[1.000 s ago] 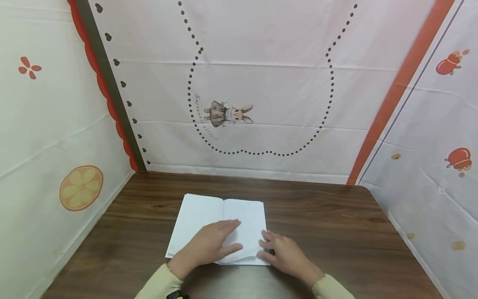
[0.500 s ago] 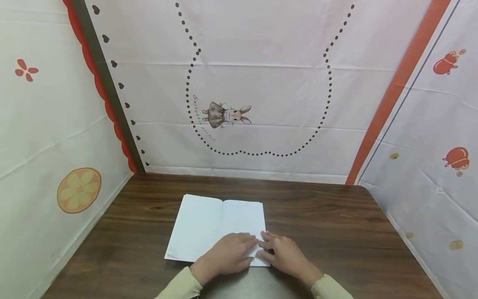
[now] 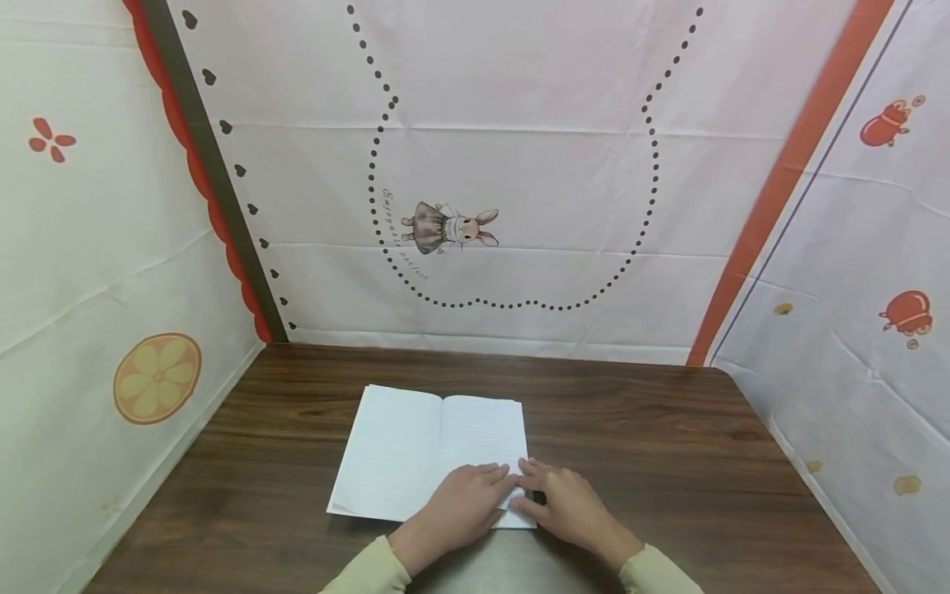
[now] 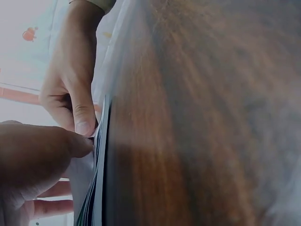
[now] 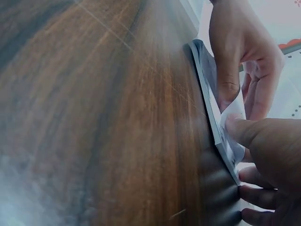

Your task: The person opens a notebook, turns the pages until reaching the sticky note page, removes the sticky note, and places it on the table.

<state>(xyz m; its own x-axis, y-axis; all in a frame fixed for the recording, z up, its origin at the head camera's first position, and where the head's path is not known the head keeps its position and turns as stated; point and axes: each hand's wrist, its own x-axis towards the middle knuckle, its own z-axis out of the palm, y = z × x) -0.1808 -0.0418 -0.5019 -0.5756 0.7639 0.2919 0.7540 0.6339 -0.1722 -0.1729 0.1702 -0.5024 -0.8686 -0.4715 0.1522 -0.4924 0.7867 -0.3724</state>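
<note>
Pinches the near right corner of a lined white paper page (image 5: 235,146) from two sides: between thumb and fingers of the right hand (image 3: 567,499) at the outer edge, and between thumb and fingers of the left hand (image 3: 463,503) just beside it. Holds both grips narrow, thumbs close together on the paper. Curls the corner up off the sheets beneath, as shown in the right wrist view; cannot tell the full shape of the fold, partly hidden under the fingers.

Belongs to a rectangular white-paged paper notebook (image 3: 393,454), lying open on the dark brown wood-grain tabletop (image 3: 668,462). Looks partway along, by judgement: has the notebook open and the corner raised already, but shows no flattened crease; probably leaves the shaping of the corner to finish.

Wears cream long sleeves (image 3: 374,565). Faces, past the tabletop, white hanging cloth (image 3: 534,181) with a printed brown-skirted rabbit (image 3: 449,228).
</note>
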